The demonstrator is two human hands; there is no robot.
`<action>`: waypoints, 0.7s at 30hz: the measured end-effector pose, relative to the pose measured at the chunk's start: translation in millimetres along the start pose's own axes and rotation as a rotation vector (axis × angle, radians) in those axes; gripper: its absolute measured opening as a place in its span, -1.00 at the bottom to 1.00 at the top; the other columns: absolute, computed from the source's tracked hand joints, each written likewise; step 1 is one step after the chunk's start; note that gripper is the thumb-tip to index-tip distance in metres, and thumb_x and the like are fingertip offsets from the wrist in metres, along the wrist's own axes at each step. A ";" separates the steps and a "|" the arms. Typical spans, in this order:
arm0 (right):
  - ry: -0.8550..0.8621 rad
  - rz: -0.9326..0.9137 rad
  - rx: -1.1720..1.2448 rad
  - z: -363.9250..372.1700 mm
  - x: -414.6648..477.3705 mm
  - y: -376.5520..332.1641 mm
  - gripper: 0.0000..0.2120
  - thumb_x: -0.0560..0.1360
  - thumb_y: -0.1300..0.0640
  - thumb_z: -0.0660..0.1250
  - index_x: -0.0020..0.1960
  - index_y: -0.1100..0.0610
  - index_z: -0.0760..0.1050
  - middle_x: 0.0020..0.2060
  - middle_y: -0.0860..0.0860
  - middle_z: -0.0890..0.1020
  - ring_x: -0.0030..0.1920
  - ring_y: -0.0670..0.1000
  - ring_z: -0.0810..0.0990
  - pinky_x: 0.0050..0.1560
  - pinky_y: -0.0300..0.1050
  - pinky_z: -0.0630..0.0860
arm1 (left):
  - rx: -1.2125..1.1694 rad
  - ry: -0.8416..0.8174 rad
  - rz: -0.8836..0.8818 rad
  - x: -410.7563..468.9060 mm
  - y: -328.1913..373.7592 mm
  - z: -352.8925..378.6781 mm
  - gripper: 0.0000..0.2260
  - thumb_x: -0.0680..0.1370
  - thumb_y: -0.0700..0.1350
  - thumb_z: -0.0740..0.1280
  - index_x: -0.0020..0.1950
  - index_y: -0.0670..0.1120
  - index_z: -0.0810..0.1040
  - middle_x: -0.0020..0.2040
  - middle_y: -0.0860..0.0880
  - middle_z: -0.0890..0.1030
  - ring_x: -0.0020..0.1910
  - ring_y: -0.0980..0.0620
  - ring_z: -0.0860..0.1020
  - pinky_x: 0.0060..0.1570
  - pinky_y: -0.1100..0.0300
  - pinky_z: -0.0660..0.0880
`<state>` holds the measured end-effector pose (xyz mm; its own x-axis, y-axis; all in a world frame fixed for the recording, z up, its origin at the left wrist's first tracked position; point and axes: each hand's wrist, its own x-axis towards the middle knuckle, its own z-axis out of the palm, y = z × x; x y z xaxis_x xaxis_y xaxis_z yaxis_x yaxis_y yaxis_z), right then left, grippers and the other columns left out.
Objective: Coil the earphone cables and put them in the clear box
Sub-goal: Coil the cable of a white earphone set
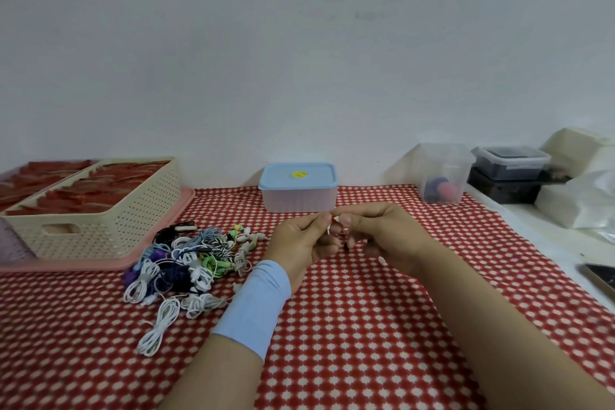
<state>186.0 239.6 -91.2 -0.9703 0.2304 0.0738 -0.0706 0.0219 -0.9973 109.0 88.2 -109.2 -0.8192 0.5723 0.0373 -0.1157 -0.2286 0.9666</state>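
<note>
A pile of earphone cables point(186, 263) in white, green, blue and purple lies on the red checked cloth, left of my hands. My left hand point(304, 243) and my right hand point(379, 236) meet above the cloth at the centre, fingertips pinching a small earphone point(336, 223) between them; little of it shows. The clear box point(299, 200) with a pale blue lid stands shut just behind my hands, against the wall.
A cream perforated basket point(100, 210) on a pink tray point(159, 243) sits at the left. At the right stand a clear tub point(444, 173), dark lidded containers point(511, 173), white bags point(582, 200) and a dark flat object point(602, 276) at the edge.
</note>
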 end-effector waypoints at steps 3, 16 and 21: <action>0.007 -0.034 0.010 2.1 0.4 1.0 -0.85 0.54 0.22 0.39 0.03 0.11 0.73 -0.16 0.14 0.72 -0.30 -0.03 0.57 -0.47 -0.26 0.33 | 0.000 -0.008 0.020 -2.1 1.0 0.7 -0.82 0.59 -0.14 0.32 0.00 -0.21 0.67 -0.21 -0.09 0.68 -0.31 0.11 0.60 -0.32 0.31 0.55; -0.094 0.010 0.084 -7.3 -2.3 0.7 -0.77 0.50 0.17 0.38 0.11 0.21 0.68 -0.17 0.12 0.68 -0.28 -0.01 0.58 -0.48 -0.24 0.39 | -0.040 -0.080 -0.004 -6.8 3.2 9.3 -0.82 0.62 -0.18 0.27 -0.02 -0.22 0.64 -0.28 -0.01 0.64 -0.37 0.17 0.55 -0.34 0.35 0.53; 0.002 -0.013 -0.011 -0.7 -6.3 -0.3 -0.84 0.56 0.22 0.37 0.05 0.16 0.71 -0.17 0.14 0.71 -0.32 0.00 0.59 -0.41 -0.19 0.40 | 0.117 -0.025 0.058 -8.6 4.0 3.7 -0.84 0.61 -0.18 0.30 -0.01 -0.18 0.67 -0.25 -0.04 0.66 -0.33 0.12 0.58 -0.31 0.31 0.54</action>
<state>192.3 238.9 -91.3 -0.9689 0.2318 0.0869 -0.0807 0.0360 -0.9961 117.6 85.3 -104.7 -0.8084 0.5803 0.0990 -0.0007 -0.1691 0.9856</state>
